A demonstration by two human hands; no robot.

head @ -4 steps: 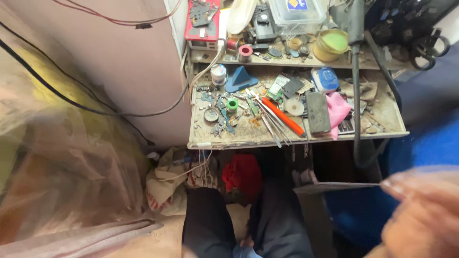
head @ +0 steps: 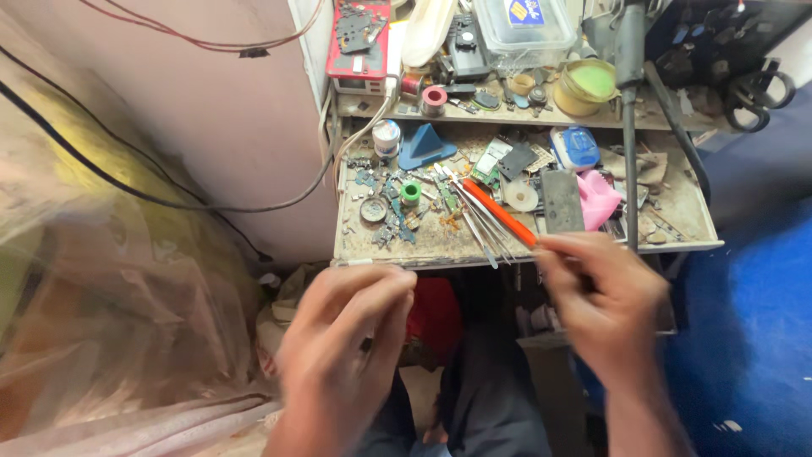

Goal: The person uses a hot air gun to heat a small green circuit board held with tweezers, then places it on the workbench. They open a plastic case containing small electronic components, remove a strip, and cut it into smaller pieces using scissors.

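Far left: crumpled clear plastic sheeting [head: 110,322] covers the near-left ground, blurred. A black cable [head: 127,182] runs across a pale wall [head: 211,101]; a red wire [head: 169,30] loops along the wall's top.

Near centre-left: left hand [head: 347,347], blurred by motion, fingers [head: 385,296] curled inward with tips drawn together. Whether it pinches anything I cannot tell; a thin pale sliver shows just at the fingertips, too smeared to name.

Centre: open work drawer [head: 440,245], cluttered. On it, left to right: small round tin [head: 373,209], green tape roll [head: 411,191], blue wedge-shaped stand [head: 425,145], bundle of metal tweezers [head: 478,224], orange-handled tool [head: 499,211] lying diagonally, grey flat block [head: 562,200], pink cloth [head: 597,196], blue-and-white case [head: 575,145]. Small circuit boards and chips are scattered at the drawer's left.

Far shelf above the drawer: red device [head: 359,42], clear plastic box [head: 524,30], yellow-green jar [head: 585,86].

Near centre-right: right hand [head: 600,296], also blurred, fingers bent and closed toward the thumb at the drawer's front edge, just beside the near end of the orange-handled tool. Contact with it cannot be made out, nor whether anything is gripped.

Below, between the hands: red cloth [head: 436,313], dark trousers [head: 491,398]. Right: blue floor [head: 744,338].
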